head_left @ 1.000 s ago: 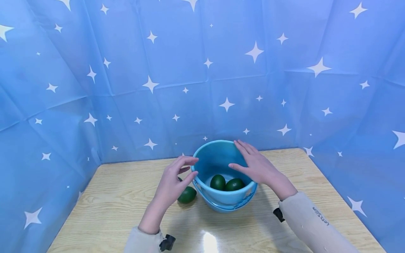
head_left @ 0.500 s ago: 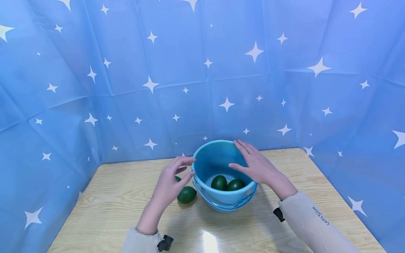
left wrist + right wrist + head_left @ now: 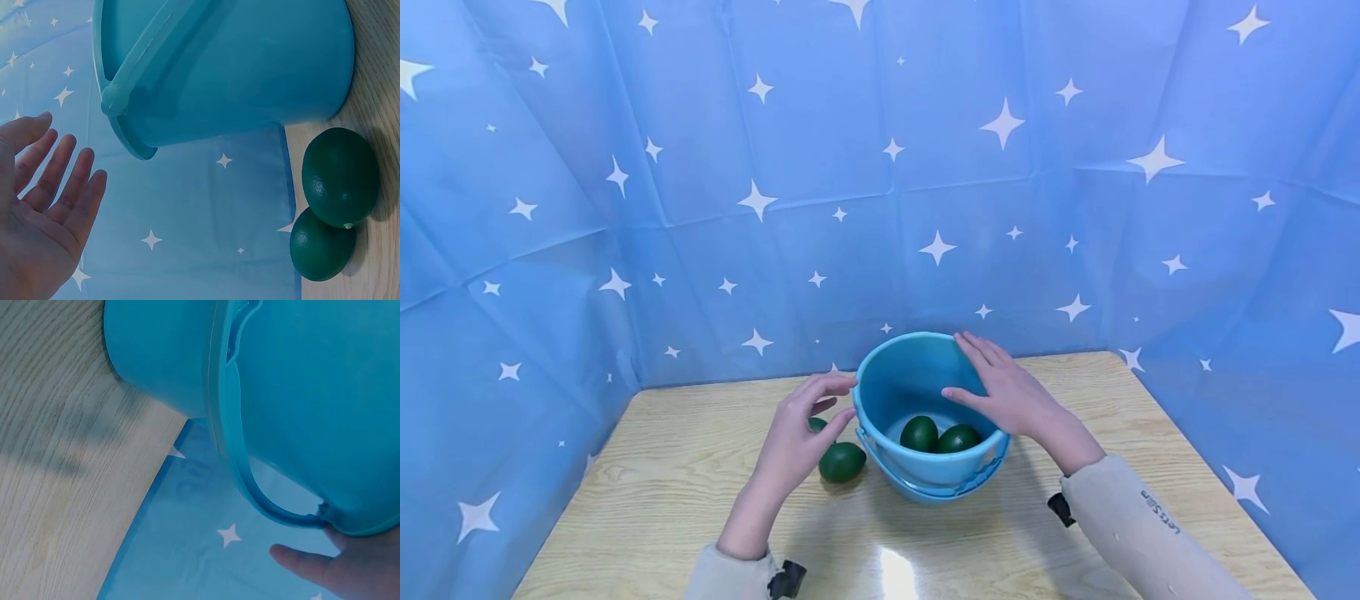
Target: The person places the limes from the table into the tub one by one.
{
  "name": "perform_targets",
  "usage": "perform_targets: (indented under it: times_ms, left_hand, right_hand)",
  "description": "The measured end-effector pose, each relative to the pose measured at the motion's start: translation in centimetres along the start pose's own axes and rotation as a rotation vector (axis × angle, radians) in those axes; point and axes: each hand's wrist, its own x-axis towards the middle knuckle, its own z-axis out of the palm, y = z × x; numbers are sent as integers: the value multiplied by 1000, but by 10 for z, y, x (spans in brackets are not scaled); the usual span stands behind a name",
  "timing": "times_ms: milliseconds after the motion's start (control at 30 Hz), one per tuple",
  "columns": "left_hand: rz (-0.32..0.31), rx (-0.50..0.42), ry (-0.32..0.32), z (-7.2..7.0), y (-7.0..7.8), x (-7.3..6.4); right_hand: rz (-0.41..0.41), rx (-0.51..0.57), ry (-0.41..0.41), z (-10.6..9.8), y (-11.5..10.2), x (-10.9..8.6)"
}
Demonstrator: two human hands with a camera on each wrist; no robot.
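Observation:
A light blue bucket (image 3: 940,475) stands on the wooden table, its handle hanging down at the front. Two smooth dark green oval fruits (image 3: 918,434) lie on its bottom. Just left of the bucket, my left hand (image 3: 792,433) hovers with thumb and fingers loosely bent and nothing between them. Two more such fruits (image 3: 340,178) lie together on the table; from the head, the farther one is partly hidden behind that hand. My right hand (image 3: 1015,396) rests at the bucket's right rim, fingers straight along it and thumb over the opening.
The pale wooden table (image 3: 662,500) ends at a blue star-printed cloth (image 3: 820,208) that rises behind it and along both sides. Black bands (image 3: 787,579) sit at both sleeve cuffs.
My left hand has drawn slightly left, away from the bucket's rim. The fruits inside have shifted a touch, while my right hand and the bucket stay put.

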Motion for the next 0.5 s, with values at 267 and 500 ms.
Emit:
perform_targets:
  times_ms: [267, 500]
  left_hand:
    - [-21, 14, 8, -2, -3, -2]
    - [-45, 14, 7, -3, -4, -4]
  right_hand:
    - [-2, 0, 2, 1, 1, 0]
    - [-1, -2, 3, 1, 1, -1]
